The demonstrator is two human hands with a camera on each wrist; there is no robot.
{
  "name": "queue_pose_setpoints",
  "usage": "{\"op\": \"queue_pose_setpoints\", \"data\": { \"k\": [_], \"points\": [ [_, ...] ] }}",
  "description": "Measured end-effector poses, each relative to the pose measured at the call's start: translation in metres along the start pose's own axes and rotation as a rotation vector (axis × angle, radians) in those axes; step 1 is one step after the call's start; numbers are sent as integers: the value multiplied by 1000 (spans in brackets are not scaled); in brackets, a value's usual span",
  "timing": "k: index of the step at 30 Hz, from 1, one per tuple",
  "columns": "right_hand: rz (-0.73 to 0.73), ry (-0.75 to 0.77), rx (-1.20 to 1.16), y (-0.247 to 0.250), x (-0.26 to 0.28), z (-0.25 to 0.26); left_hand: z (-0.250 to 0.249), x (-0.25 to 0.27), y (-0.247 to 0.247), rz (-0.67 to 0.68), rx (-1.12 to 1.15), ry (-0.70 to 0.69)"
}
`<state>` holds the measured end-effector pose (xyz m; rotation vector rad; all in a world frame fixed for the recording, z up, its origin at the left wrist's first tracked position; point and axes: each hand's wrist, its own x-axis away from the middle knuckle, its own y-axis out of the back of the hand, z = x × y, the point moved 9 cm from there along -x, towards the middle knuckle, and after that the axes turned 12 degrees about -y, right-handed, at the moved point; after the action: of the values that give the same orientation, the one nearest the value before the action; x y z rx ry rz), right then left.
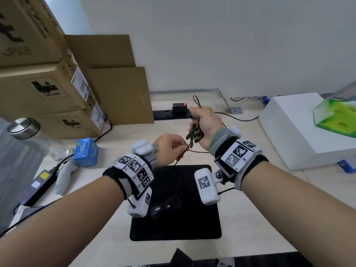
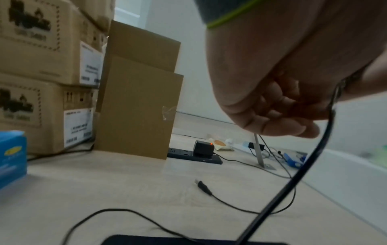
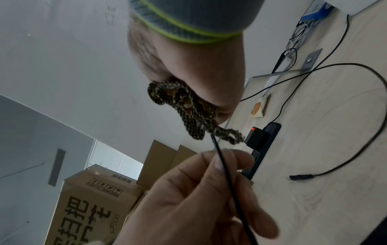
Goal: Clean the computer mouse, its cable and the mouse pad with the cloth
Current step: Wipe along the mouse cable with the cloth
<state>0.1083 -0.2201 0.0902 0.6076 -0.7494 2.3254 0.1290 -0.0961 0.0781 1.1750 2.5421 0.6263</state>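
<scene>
A pale wood-grain counter [image 1: 240, 199] runs up to a plain white wall [image 1: 231, 45]. At its centre lies the black mouse pad [image 1: 192, 224], with the black computer mouse [image 1: 165, 207] on its left half, partly hidden behind the left wrist rig. Above the pad, the left hand [image 1: 167, 149] pinches the thin black mouse cable [image 1: 180, 158] between thumb and curled fingers [image 3: 209, 174]. Just at 1 o'clock from it, the right hand [image 1: 207, 126] is closed round the bunched dark speckled cloth [image 1: 194, 132], which wraps the cable. The cable's USB plug [image 2: 203, 186] lies loose on the counter. Stacked cardboard boxes [image 1: 44, 89] fill the 10 o'clock corner, a black power strip [image 1: 163, 114] (its adapter's red light on) sits at 12, and a white box [image 1: 300, 132] stands at 2 o'clock.
</scene>
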Motion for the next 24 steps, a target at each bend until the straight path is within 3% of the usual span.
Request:
{"op": "queue_pose_setpoints", "data": {
  "k": [4,7,9,12,15,16,17,20,21,22,24],
  "points": [
    [-13,-1,-15,5,2,5,-7,3,-9,-35,190,30],
    [-24,0,11,5,3,5,-23,1,-13,-12,30,-84],
    [-43,4,27,6,3,11,-18,8,-27,216,-242,-89],
    [-58,6,0,8,4,24,24,45,-55,743,-668,38],
    [-53,20,-39,9,5,33,57,75,-56,963,-734,246],
    [-45,21,-44,8,5,33,55,72,-54,952,-698,245],
    [-42,18,-45,8,6,30,47,60,-49,847,-637,205],
    [-46,-3,-35,9,4,13,1,12,-20,262,-99,105],
    [-48,-10,-29,9,4,7,-11,4,-13,137,81,98],
    [-43,-17,-30,8,4,3,-20,-2,-8,67,172,79],
    [-21,-27,-42,6,4,-1,-25,-5,-6,52,131,42]
  ]
}}
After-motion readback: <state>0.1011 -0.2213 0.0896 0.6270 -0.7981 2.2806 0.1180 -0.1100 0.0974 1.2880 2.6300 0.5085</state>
